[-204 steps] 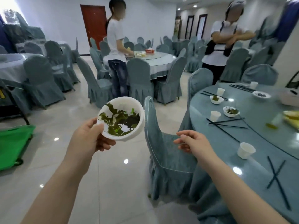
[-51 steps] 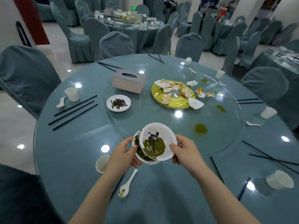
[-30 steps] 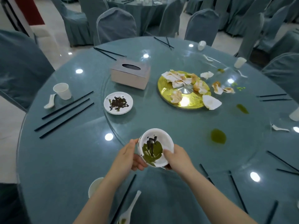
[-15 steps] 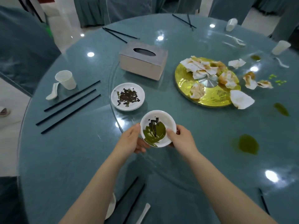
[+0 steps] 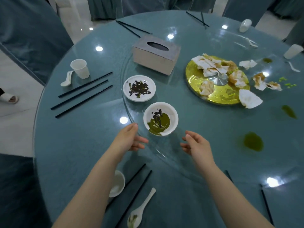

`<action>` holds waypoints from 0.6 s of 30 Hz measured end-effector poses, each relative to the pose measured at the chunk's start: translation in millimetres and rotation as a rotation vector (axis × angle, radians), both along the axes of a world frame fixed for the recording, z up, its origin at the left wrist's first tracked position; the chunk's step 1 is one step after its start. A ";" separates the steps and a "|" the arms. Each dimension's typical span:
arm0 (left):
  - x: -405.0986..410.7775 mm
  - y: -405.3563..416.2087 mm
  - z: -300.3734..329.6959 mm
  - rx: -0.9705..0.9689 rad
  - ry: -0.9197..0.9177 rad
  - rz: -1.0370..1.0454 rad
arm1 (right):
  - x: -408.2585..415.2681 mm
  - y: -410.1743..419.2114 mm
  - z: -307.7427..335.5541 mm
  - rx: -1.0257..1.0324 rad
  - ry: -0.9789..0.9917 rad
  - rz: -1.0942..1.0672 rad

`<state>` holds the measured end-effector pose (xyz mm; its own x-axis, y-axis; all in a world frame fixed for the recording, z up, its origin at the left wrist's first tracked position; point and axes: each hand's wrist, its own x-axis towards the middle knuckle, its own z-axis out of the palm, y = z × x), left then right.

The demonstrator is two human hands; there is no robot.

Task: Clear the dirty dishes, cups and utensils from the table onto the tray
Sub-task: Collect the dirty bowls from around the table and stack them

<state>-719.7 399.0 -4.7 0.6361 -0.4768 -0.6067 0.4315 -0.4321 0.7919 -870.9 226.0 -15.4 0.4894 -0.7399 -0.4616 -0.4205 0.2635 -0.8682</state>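
Your left hand [image 5: 130, 139] and right hand [image 5: 195, 143] both hang loose just above the tabletop [image 5: 79, 145], fingers relaxed and lightly curled, each grip empty. Half a second ago those hands cupped the white bowl [image 5: 160, 118] from both sides; now they have let go and drawn back toward you, one on either side of it and neither touching it. The bowl stands upright by itself at the near edge of the glass turntable [image 5: 205, 129], smeared with green sauce and dark scraps.

Just beyond it sits a small white plate [image 5: 139, 88] with dark leftovers, still where it was. Behind that is the grey tissue box [image 5: 156, 54], and to the right the gold disc [image 5: 218, 89] strewn with crumpled napkins. Green spills [image 5: 253, 141] mark the glass on your right.

To the left lie three black chopsticks [image 5: 82, 94], a paper cup [image 5: 80, 68] and a white spoon [image 5: 66, 78]. Near your forearms are another cup [image 5: 117, 183], two chopsticks [image 5: 133, 193] and a soiled spoon [image 5: 139, 209].

Blue-covered chairs [image 5: 29, 35] ring the tabletop on a pale tiled floor [image 5: 14, 116].
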 end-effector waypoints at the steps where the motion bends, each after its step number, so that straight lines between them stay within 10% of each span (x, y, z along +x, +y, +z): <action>1: -2.2 12.4 4.0 -0.012 -0.020 0.018 | -6.9 7.0 2.4 0.002 0.002 -0.003; 18: -42.0 186.6 15.3 -0.107 -0.074 0.355 | -16.5 158.3 5.9 -0.234 0.161 0.630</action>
